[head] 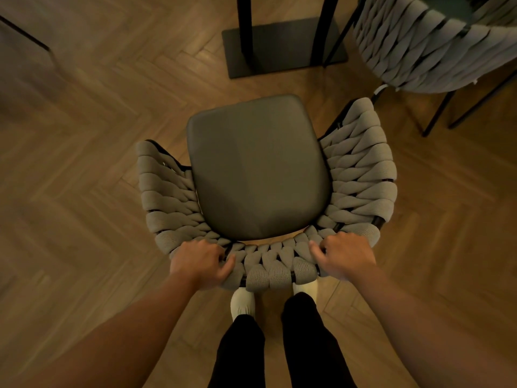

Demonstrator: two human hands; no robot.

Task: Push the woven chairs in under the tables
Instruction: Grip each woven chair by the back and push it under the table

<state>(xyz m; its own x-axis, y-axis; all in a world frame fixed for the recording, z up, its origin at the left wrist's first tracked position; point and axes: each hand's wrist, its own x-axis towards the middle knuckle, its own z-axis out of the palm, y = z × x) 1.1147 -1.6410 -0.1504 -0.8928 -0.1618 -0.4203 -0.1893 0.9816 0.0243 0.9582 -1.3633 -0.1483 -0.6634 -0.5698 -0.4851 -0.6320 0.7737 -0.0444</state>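
– Grey woven straps all round the back and a dark smooth seat pad: that's the woven chair (361, 175), standing right in front of the person, back towards them.

– Who has hold of it?

– Both hands do. The left hand (200, 260) is curled over the top rim on the left part of the back, fingers hooked over the straps and thumb lying along the rim. The right hand (345, 257) grips the same rim further right, fingers wrapped over it, thumb pointing inward.

– And where does the chair stand against the table?

– Its seat front points at the black table base (282, 46), a flat plate with two dark uprights rising from it. A strip of bare floor lies between the seat's front edge and the plate, so the two are apart.

– Anything else about?

– A second woven chair (436, 49) of the same grey weave stands to the right of the base, on thin black legs. Underneath is a herringbone wood floor (84, 163). Just behind the chair back you can see the person's pale shoes (242, 302) and black trousers (307, 345).
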